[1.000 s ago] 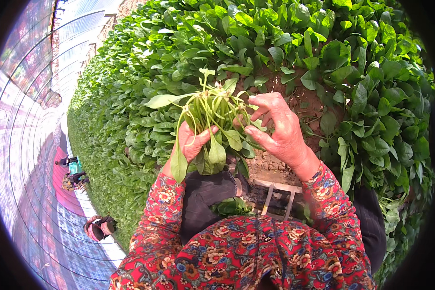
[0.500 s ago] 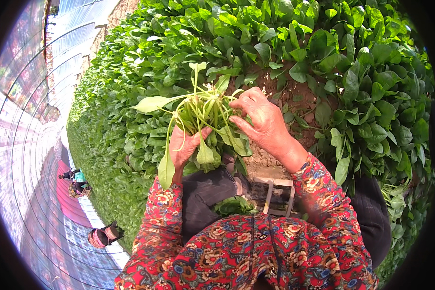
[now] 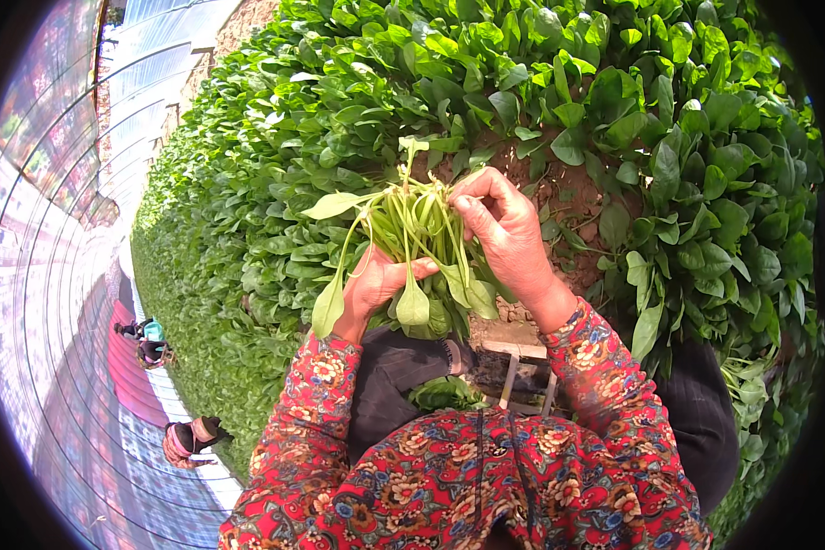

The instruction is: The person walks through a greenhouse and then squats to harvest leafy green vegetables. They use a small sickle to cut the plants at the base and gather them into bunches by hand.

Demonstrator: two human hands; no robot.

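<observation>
My left hand (image 3: 376, 282) grips a bunch of spinach (image 3: 412, 225) from below, its thumb laid across the stems. The cut stem ends point up and away from me, while several loose leaves droop over the near and left sides. At the bunch's right edge, my right hand (image 3: 509, 234) has thumb and forefinger pinched together by the stem ends. What sits between those fingertips, if anything, is too small to make out.
Dense spinach plants (image 3: 339, 137) spread ahead and to both sides, with bare soil (image 3: 564, 197) beyond my right hand. A metal-framed object (image 3: 513, 367) and some picked leaves (image 3: 446, 394) lie between my legs. People, one a crouching person (image 3: 191, 440), are by the plastic-covered wall at left.
The bunch and my left hand have shifted a little right. My right hand has moved slightly right and down, its thumb and forefinger closing into a pinch.
</observation>
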